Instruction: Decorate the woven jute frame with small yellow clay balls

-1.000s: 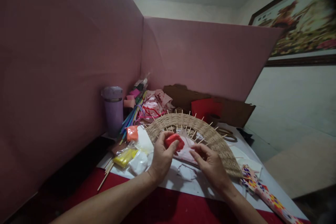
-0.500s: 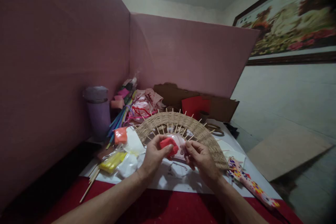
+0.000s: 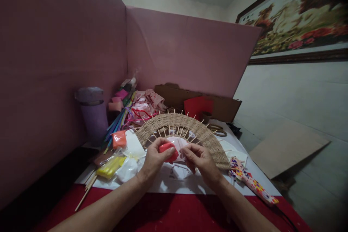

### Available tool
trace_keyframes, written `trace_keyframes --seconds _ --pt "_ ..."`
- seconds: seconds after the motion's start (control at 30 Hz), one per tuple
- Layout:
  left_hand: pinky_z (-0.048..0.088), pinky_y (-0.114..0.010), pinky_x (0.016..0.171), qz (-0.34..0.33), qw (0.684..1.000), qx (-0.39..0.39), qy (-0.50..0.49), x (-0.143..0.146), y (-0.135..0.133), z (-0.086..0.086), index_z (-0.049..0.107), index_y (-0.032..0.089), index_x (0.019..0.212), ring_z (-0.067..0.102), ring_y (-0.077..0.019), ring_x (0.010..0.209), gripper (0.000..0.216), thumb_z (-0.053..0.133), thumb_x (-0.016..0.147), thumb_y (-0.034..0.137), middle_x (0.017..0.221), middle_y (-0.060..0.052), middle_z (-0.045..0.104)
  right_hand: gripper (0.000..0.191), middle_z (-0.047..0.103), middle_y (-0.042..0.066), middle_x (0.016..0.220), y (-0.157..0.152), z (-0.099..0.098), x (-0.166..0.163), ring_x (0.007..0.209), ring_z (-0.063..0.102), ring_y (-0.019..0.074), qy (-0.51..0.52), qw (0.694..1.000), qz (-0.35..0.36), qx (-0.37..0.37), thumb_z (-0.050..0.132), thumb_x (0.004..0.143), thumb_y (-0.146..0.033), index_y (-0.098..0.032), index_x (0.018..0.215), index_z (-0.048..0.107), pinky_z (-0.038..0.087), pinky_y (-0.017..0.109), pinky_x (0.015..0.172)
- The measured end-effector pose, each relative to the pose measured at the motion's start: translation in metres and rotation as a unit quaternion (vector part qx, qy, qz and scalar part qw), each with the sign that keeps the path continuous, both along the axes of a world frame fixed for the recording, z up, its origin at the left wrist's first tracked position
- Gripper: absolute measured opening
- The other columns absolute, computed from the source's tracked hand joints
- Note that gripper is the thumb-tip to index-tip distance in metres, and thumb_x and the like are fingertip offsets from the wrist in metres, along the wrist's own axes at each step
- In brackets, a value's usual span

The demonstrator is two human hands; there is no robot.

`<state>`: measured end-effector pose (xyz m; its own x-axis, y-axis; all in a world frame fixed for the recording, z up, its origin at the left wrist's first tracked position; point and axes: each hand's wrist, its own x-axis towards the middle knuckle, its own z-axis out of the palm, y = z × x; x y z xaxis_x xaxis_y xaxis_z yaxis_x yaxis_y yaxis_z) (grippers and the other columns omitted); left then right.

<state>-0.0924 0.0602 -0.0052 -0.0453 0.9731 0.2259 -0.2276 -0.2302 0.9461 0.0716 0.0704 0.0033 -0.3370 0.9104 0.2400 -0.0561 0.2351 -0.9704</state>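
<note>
My left hand (image 3: 156,157) is closed around a lump of soft red clay (image 3: 168,151), thumb on top and fingers behind. A clear plastic wrapper (image 3: 178,144) stretches from the clay toward my right hand (image 3: 199,157), whose thumb and forefinger pinch its edge. Both hands are raised over the table, in front of a woven twine arch (image 3: 185,120) with thin wooden sticks poking out along its inner and outer edges. The arch's lower left part is hidden behind my left hand.
Packs of orange clay (image 3: 119,139), yellow clay (image 3: 111,166) and white clay (image 3: 127,169) lie left, near loose sticks (image 3: 86,192). A purple lidded container (image 3: 94,119) stands behind. A flower-patterned glue gun (image 3: 254,183) with a cord lies right; scissors (image 3: 219,130) are farther back.
The camera view has turned slightly right, so everything sits farther left. My left hand still holds the red clay, and the right fingers still pinch the wrapper with a small shift.
</note>
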Motion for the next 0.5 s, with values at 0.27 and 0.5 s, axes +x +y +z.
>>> trace_keyframes --seconds 0.27,0.5 --pt "0.043 -0.020 0.053 -0.060 0.991 -0.048 -0.108 0.0020 -0.0044 0.0042 0.053 0.014 0.079 0.056 -0.0088 0.054 0.028 0.073 0.065 0.027 0.063 0.001 0.059 0.031 0.049 -0.004 0.048 -0.0006 -0.0020 -0.0003 0.038 0.037 0.0045 0.048 0.991 0.088 -0.087 0.061 0.078 -0.044 -0.015 0.069 0.055 0.028 0.014 0.033" --pt "0.043 -0.019 0.051 -0.048 0.988 -0.067 -0.133 0.0016 -0.0069 0.0069 0.054 0.013 0.080 0.056 -0.0079 0.051 0.030 0.075 0.061 0.024 0.062 0.001 0.060 0.022 0.051 -0.003 0.049 -0.0026 -0.0014 -0.0007 0.039 0.040 0.0055 0.045 0.988 0.091 -0.113 0.065 0.074 -0.035 -0.015 0.075 0.058 0.030 0.015 0.034"
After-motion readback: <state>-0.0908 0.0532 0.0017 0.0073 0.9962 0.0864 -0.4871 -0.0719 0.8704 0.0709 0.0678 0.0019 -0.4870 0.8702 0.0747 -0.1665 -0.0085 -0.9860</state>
